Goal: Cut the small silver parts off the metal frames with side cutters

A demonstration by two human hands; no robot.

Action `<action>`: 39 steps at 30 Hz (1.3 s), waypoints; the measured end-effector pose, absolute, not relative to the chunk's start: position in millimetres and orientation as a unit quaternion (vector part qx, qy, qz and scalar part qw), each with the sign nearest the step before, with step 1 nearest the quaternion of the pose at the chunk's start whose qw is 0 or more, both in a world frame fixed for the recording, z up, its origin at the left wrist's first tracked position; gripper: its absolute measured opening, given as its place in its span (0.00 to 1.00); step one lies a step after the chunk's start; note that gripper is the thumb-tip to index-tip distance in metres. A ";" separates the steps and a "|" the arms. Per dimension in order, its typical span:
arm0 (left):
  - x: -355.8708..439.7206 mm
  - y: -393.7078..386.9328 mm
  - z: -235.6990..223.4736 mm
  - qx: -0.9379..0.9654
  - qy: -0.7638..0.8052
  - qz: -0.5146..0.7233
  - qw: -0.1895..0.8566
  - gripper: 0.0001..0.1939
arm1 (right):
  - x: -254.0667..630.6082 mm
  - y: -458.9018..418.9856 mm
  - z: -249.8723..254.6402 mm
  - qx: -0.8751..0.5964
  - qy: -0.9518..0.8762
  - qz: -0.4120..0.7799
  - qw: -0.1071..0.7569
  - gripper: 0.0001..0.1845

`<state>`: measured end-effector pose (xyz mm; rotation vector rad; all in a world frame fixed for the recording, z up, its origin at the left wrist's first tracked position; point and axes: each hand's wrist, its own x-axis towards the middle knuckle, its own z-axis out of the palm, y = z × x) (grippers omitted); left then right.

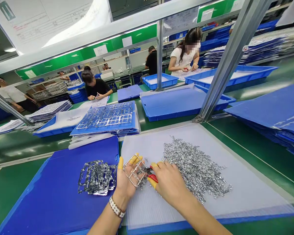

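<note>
Left hand (127,179): clamped on a silver frame, with thumb up along the 10 o'clock side, fingers spread behind, yellow covers on the tips, and a patterned band (117,207) around the wrist.
Silver frame (130,177): tilted above the palm, with bars open between, just past the 12 o'clock edge of the wrist.
Right hand (170,181): at 3 o'clock from the left hand; clamped on red-handled cutters, with yellow covers on thumb and finger.
Red-handled cutters (153,178): pointed toward 10 o'clock, tip close at the frame's right side; too small to tell whether gripping a bar.
Loose pieces (142,186): scattered under and beside the left hand, on a white sheet (245,199).
Heap of small silver pieces (194,166): spread at 2 o'clock from the right hand, on the same sheet.
Pile of frames (98,178): at 9 o'clock from the left hand, lying on a blue sheet (61,195).
Stacked boards with frames on top (107,115): at 11 o'clock, farther off.
Blue tray (173,102): at 12 o'clock from the right hand.
Co-worker in black (96,86): seated at 11 o'clock, with hands together over small work.
</note>
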<state>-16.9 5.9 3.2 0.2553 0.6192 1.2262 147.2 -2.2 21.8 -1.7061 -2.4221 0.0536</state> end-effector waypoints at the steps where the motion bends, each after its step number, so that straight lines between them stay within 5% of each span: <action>1: -16.7 5.6 2.5 0.119 0.287 0.566 0.763 0.28 | 145.7 -2.6 20.6 -0.573 -0.815 0.021 0.087 0.13; 39: -9.4 4.2 -1.8 0.156 0.377 0.638 0.652 0.29 | 116.4 -12.7 24.6 -0.545 -0.833 0.054 0.081 0.11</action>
